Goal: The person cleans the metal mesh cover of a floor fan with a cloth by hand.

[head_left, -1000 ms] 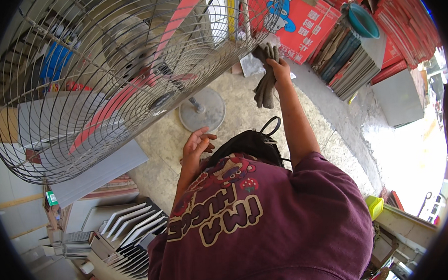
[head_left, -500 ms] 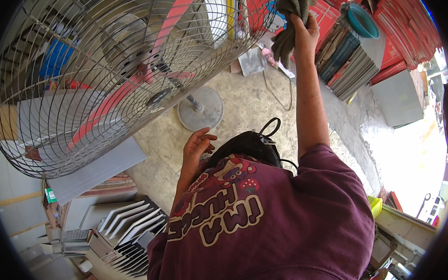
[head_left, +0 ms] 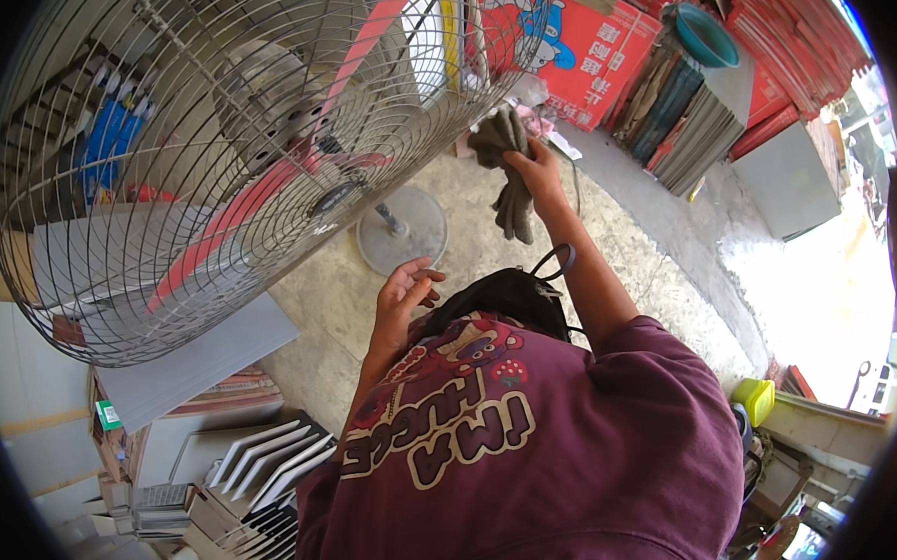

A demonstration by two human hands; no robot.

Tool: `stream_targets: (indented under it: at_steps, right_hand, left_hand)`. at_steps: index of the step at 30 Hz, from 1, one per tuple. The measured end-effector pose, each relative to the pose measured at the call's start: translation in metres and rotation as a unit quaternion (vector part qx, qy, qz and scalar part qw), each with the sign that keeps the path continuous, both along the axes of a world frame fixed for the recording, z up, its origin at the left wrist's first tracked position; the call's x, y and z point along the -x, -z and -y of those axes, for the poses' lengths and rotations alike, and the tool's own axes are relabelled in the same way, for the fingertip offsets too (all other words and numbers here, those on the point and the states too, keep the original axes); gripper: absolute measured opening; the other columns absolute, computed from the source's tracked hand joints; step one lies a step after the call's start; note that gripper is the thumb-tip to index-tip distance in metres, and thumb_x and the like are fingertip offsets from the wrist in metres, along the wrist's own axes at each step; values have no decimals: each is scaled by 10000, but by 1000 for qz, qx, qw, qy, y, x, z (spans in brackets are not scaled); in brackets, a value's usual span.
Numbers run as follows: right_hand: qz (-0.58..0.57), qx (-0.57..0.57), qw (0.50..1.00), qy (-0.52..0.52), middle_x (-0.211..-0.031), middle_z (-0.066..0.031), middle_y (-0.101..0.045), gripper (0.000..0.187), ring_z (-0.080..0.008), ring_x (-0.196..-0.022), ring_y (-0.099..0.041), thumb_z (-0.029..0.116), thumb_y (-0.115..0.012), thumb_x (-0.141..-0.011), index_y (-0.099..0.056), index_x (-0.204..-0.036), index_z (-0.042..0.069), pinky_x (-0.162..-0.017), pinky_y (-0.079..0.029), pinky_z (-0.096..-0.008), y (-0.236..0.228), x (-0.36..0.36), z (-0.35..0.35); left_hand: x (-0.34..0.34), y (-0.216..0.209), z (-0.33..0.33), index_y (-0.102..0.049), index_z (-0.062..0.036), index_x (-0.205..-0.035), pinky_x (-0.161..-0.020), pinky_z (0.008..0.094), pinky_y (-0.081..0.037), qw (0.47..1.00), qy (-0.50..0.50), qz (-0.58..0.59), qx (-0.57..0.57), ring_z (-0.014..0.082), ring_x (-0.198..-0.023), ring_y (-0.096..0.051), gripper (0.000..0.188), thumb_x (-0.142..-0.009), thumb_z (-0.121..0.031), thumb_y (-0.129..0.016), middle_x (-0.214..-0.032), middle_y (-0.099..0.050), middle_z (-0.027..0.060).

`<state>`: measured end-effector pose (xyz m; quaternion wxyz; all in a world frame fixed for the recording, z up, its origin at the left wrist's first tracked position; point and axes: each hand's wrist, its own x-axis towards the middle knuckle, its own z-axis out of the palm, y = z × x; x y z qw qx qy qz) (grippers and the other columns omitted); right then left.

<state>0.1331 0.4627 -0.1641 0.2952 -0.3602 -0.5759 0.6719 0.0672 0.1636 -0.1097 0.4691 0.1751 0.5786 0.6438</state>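
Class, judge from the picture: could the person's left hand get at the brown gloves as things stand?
Probably yes: the left hand looks empty, and nothing seems to stand between it and the brown gloves, which the right hand holds ahead.

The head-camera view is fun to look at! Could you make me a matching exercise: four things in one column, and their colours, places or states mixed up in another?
Things:
1. Gloves
2. Fan blades
3. Basin
4. Left hand

Descriptions:
A. Teal, near the top right of the view
B. No object visible in it, fingers loosely curled
C. Dark greyish brown, held in the right hand
D. Pinkish red

Right pairs: 1-C, 2-D, 3-A, 4-B
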Motion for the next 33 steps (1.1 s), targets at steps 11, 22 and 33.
stream_targets:
  at_steps: [11, 22, 33]
  right_hand:
    - [-69, 68, 987, -127, -921, -59, -610, 373, -128, -825, -578, 98, -630, -793, -524, -1135, -9, -758, -462, -261, -57, -15, 84]
    - [-66, 144, 966, -207, -944, -46, -605, 354, -109, -874, -566, 100, -608, -811, -518, -1139, 1, -780, -456, -242, -76, -33, 136]
    - [-71, 150, 925, -342, -1006, -36, -570, 424, -113, -942, -518, 148, -613, -824, -461, -1203, 33, -858, -420, -261, -78, -28, 135]
  left_hand:
    - [-3, -2, 17, -474, -6, -1206, -724, 247, -424, 1000, 11, 11, -15, 111, -776, -541, 408, -866, -215, -556, -1022, -606, 92]
    - [-16, 20, 26, -431, 4, -1261, -790, 271, -449, 996, 12, -60, -64, 134, -882, -554, 493, -870, -250, -591, -1134, -557, 92]
    - [-22, 13, -12, -317, 13, -1317, -951, 287, -351, 992, 7, -11, -127, 169, -1116, -455, 554, -892, -235, -571, -1218, -473, 103]
